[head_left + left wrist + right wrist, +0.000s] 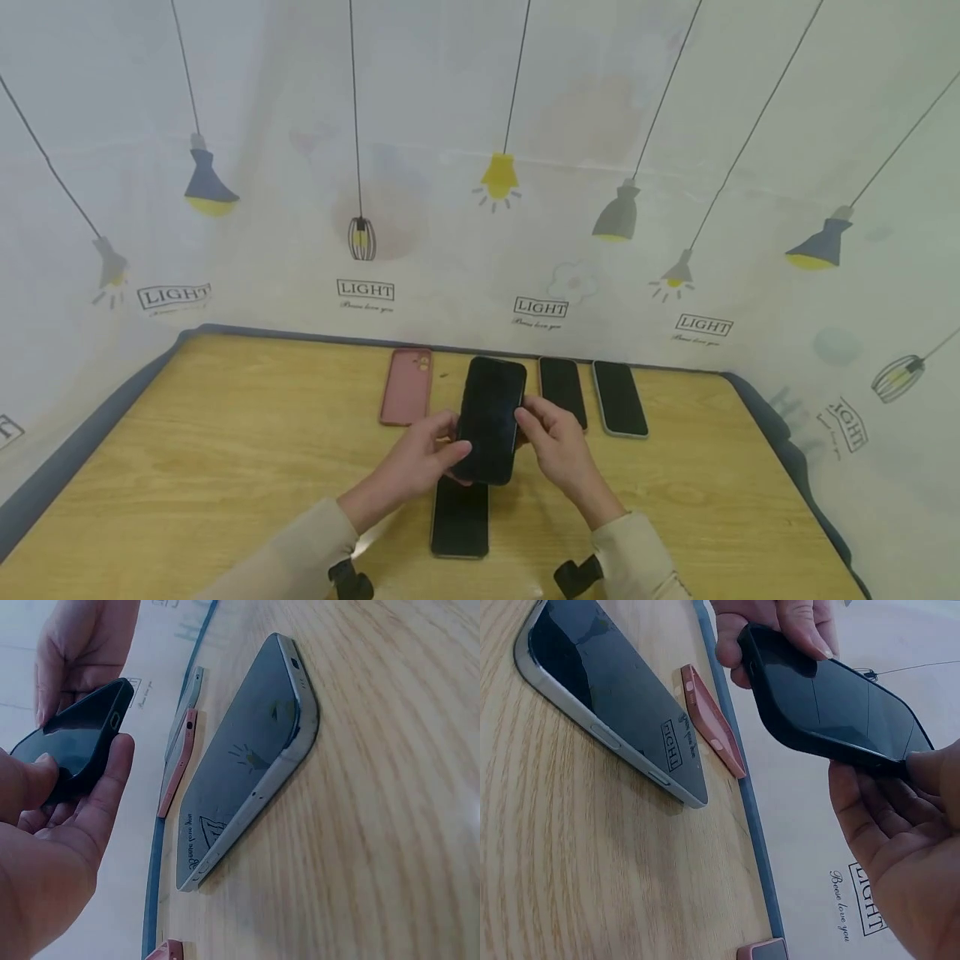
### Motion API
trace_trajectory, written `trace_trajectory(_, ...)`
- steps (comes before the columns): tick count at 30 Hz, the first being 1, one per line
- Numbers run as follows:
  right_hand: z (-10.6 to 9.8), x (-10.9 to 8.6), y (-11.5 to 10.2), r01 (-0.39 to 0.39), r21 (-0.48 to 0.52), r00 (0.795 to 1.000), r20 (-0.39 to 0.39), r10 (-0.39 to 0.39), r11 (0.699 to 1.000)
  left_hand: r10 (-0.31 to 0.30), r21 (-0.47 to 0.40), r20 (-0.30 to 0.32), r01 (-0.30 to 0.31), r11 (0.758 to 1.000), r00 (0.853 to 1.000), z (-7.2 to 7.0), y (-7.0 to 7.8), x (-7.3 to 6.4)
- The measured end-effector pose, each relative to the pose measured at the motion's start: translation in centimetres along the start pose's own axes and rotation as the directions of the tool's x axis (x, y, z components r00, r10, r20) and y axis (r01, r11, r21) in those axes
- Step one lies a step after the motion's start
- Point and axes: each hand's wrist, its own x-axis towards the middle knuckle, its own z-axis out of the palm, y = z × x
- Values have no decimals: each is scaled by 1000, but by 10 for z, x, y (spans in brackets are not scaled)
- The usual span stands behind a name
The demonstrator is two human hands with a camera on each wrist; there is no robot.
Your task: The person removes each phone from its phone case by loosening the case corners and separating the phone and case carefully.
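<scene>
Both hands hold a smartphone in a black case (pixel 491 421) above the table, its dark screen facing up. My left hand (pixel 423 454) grips its lower left side, thumb over the screen edge and fingers underneath. On the other side my right hand (pixel 555 437) pinches the right edge between thumb and fingers. Below them a silver-edged smartphone (pixel 460 521) lies screen up on the table; the held phone hides its far end in the head view. The left wrist view shows the charging port of the held black-cased phone (pixel 90 742).
A pink phone case (pixel 406 387) lies at the back, left of the hands. To the right are a phone in a pink case (pixel 562 390) and one in a pale case (pixel 620 400). A printed curtain (pixel 450 250) rises behind the wooden table (pixel 225 467).
</scene>
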Motion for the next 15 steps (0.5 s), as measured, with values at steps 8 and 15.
trace_trajectory(8, 1, -1, -5, -24, 3, 999, -24, 24, 1000, -19, 10, 12, 19, 1000, 1000, 0, 4, -1)
trace_trajectory(15, 2, -1, -5, -12, 5, 1000, -6, 12, 1000, -31, 4, 19, 31, 1000, 999, 0, 3, -3)
